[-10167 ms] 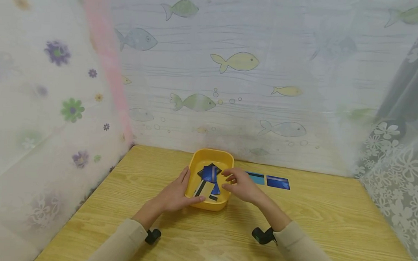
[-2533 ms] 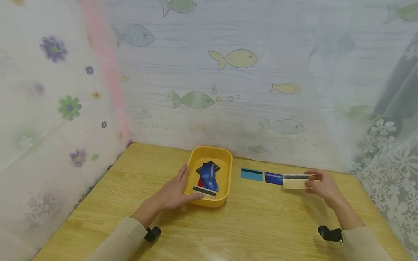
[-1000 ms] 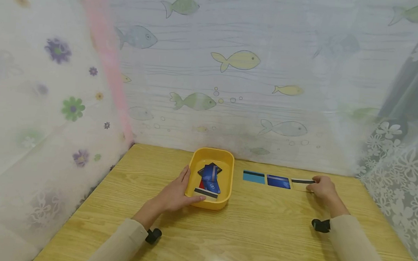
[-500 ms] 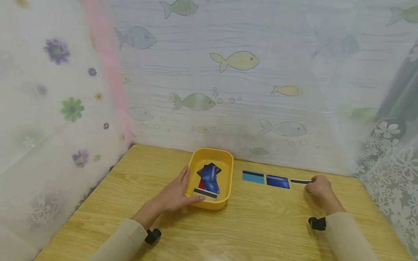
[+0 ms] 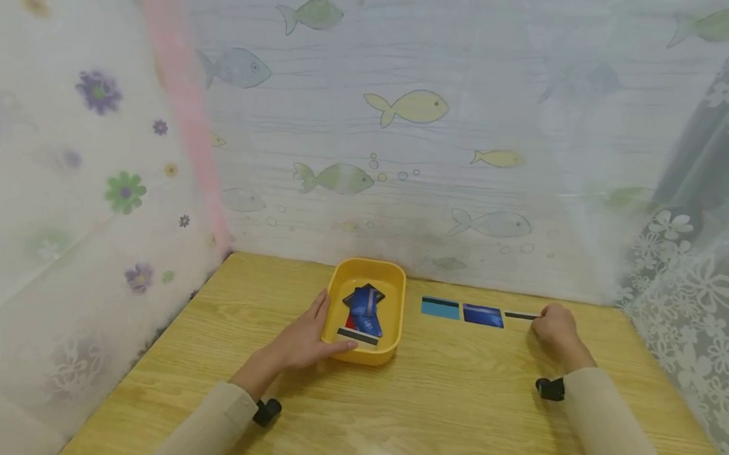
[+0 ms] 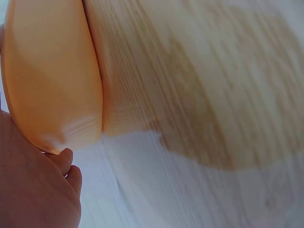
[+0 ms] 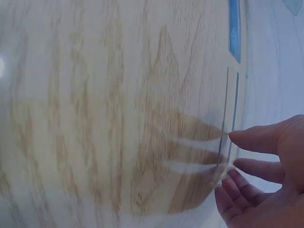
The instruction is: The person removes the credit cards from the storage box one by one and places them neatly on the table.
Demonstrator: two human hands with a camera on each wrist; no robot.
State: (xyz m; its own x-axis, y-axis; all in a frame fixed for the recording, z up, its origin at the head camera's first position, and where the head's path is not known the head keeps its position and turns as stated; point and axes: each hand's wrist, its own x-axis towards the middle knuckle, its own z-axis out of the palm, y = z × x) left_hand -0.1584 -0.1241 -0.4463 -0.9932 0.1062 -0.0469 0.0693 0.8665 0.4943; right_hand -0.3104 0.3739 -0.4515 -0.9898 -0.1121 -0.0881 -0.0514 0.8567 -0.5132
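Sheer curtains printed with fish and flowers close in a wooden table (image 5: 454, 404) on three sides. Near its far edge sits a yellow tray (image 5: 395, 305) with a loose heap of cards (image 5: 363, 308) in it, blue ones on top, a red one beneath, and a pale one with a black stripe at the near end. The left hand (image 5: 301, 340) lies against the tray's left wall, fingers fairly straight along the rim and thumb at the near corner, seemingly to keep the tray from sliding.

To the right of the tray, three cards lie flat in a row along the far edge: a light blue card (image 5: 441, 308), a dark blue card (image 5: 483, 315) just beside it, and a pale card with a black stripe (image 5: 519, 317). The right hand (image 5: 554, 325) rests at that last card's right end; the wrist view shows its fingertips (image 7: 242, 139) loosely extended and touching the card's edge, apparently nudging it into line rather than gripping it.
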